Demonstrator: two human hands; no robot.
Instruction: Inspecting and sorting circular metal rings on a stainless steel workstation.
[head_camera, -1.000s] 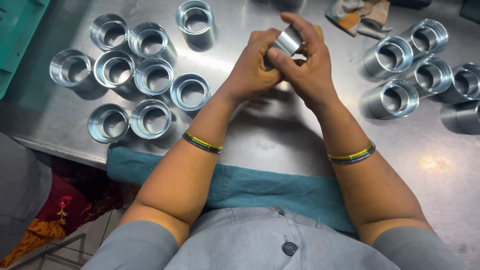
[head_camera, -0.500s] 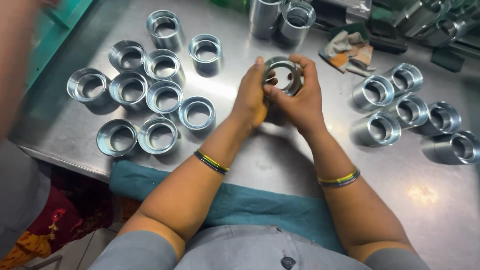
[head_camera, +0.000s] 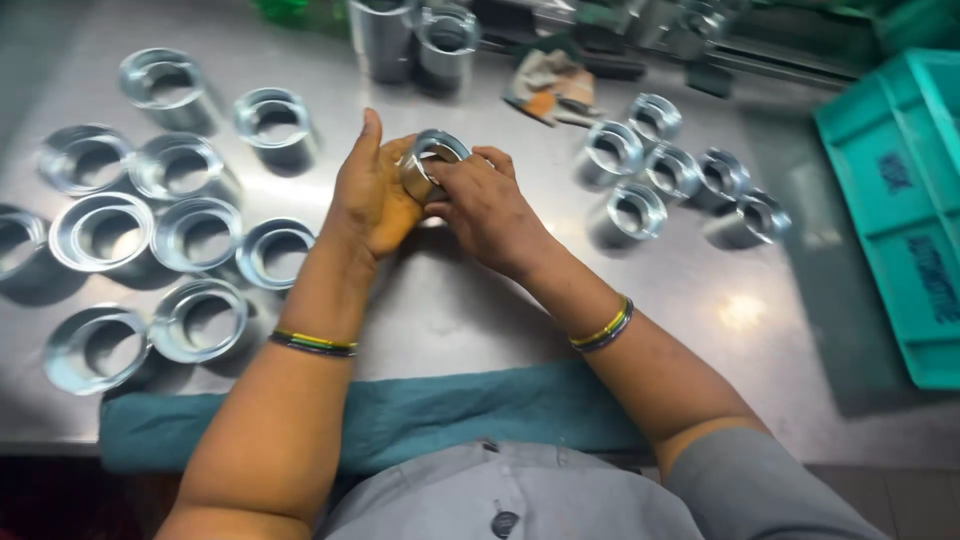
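Metal ring (head_camera: 432, 160) held up between both hands over the steel table (head_camera: 450, 300).

Nearest the person, a teal cloth (head_camera: 400, 415) lies along the table edge, below the ring. Above it the left hand (head_camera: 372, 195) cups the ring in its palm, fingers closed round its side, while the right hand (head_camera: 485, 205) grips the rim from the other side, fingertips on the edge. Left of the ring stands a cluster of similar rings (head_camera: 190, 235); right of it, a smaller group of metal sleeves (head_camera: 680, 185), and beyond those a teal crate (head_camera: 900, 200). Behind the ring sit two taller cylinders (head_camera: 415, 40) and a crumpled rag (head_camera: 550, 80).
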